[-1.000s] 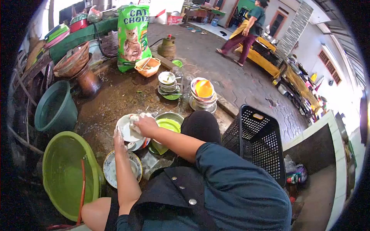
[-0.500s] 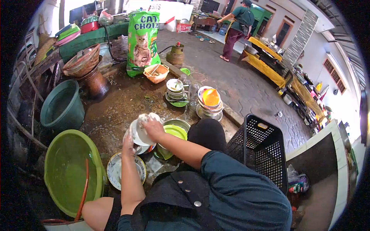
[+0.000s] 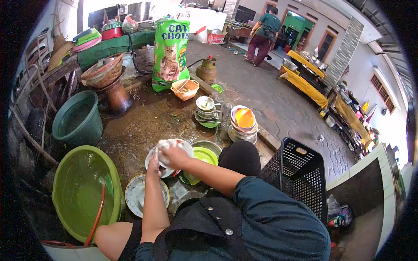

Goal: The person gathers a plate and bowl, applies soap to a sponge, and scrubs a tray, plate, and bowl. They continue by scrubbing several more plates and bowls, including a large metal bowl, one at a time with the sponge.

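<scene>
My left hand (image 3: 153, 164) grips the near left rim of a white plate (image 3: 186, 148), which is tilted in front of me. Pressed to the plate's face, my right hand (image 3: 174, 157) is closed around what looks like a sponge (image 3: 163, 145) thick with white suds. Both hands are wet with foam, and they hide part of the plate. Below them on the wet floor lies a plate with a patterned rim (image 3: 138, 209). Beside my right forearm, a lime-green bowl (image 3: 204, 157) sits in a metal basin (image 3: 213, 145).
A green tub (image 3: 65, 195) with water and an orange hose (image 3: 101, 204) stands at left, a dark green bucket (image 3: 77, 119) behind it. Stacked dishes (image 3: 208, 114), bowls (image 3: 244, 126) and a cat food bag (image 3: 170, 56) stand ahead. A black crate (image 3: 300, 174) is at right; another person (image 3: 265, 35) is far off.
My right hand has shifted across the plate, and more of the plate's face shows on its right. The view has moved slightly. The far person has walked farther away.
</scene>
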Motion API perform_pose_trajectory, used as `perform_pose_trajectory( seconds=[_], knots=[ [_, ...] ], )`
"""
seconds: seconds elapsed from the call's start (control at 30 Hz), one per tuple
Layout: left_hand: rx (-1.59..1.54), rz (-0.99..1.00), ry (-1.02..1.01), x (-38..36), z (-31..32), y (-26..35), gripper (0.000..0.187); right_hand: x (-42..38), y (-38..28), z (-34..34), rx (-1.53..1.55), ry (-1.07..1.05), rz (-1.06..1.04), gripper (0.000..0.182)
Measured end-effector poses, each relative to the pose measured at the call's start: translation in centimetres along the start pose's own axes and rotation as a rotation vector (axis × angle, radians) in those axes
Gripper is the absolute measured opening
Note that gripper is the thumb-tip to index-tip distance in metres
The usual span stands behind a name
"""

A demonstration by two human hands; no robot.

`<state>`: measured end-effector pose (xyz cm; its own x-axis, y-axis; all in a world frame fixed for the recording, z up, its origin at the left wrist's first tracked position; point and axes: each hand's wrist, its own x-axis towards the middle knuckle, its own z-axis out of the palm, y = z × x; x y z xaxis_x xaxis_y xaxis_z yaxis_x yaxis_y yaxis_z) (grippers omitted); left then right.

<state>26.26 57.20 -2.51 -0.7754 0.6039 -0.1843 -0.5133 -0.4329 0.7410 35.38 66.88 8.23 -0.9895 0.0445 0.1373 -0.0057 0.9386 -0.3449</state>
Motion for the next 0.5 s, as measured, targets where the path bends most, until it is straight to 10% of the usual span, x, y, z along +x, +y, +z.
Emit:
perform_pose_trajectory(
  seconds=[0.5],
  knots=[
    [-0.17, -0.236, -0.12, -2.8, 0.1, 3.0, 0.061, 0.9, -1.2, -1.1, 0.271, 0.058, -0.128, 0.043]
  ],
)
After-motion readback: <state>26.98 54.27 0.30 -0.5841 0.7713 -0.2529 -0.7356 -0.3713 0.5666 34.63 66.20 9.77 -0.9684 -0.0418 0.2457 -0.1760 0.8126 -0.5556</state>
